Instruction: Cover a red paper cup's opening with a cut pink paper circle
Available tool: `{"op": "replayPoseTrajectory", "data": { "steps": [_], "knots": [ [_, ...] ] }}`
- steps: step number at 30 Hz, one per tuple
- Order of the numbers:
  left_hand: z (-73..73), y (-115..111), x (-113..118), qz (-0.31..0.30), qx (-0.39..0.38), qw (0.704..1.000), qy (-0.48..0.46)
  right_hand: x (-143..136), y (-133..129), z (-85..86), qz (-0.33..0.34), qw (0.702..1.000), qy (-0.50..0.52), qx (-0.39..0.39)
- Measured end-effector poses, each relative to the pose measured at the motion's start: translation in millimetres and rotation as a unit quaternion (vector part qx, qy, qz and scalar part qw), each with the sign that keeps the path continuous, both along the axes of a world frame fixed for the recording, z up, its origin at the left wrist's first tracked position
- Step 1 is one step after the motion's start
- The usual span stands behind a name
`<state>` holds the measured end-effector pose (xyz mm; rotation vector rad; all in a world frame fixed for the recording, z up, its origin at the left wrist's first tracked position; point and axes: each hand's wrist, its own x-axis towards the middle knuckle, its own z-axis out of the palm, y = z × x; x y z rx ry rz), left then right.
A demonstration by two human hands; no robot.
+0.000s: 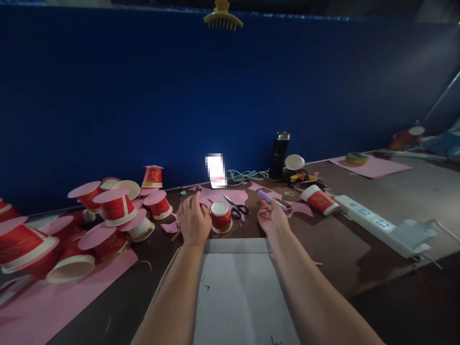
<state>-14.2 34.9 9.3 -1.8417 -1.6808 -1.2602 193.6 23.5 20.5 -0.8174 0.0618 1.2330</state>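
Observation:
My left hand [194,216] rests beside an upside-down red paper cup [220,221], its fingers stretched forward and apart. Whether it touches the cup I cannot tell. In my right hand [273,216] is a slim purple glue stick [268,198], held between thumb and fingers and pointing to the upper left. Black-handled scissors [238,210] lie between the two hands, just right of the cup. Cut scraps of pink paper [230,195] are spread behind them. Under my forearms lies a white board or box lid [240,287].
Many red paper cups with pink paper discs [114,199] crowd the left, partly over a pink sheet [86,297]. A black thermos [279,155] stands at the blue partition [143,96]. A tipped cup [319,200] and a power strip [377,224] lie right. A bright, pixelated patch [216,171] stands behind.

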Motion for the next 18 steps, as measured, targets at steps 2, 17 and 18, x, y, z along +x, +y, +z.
{"op": "replayPoseTrajectory", "data": {
  "steps": [2,17,18],
  "knots": [
    [0.2,-0.5,0.4,0.009,-0.013,1.0,0.007,-2.7,1.4,-2.0,0.006,1.0,-0.017,-0.003],
    [0.6,-2.6,0.1,0.014,-0.079,0.995,0.053,-21.8,57.8,13.4,0.145,0.951,-0.235,-0.142],
    [0.5,-2.7,0.0,0.013,-0.079,0.995,0.053,-22.3,61.6,13.6,0.152,0.942,-0.257,-0.155]
  ]
}}
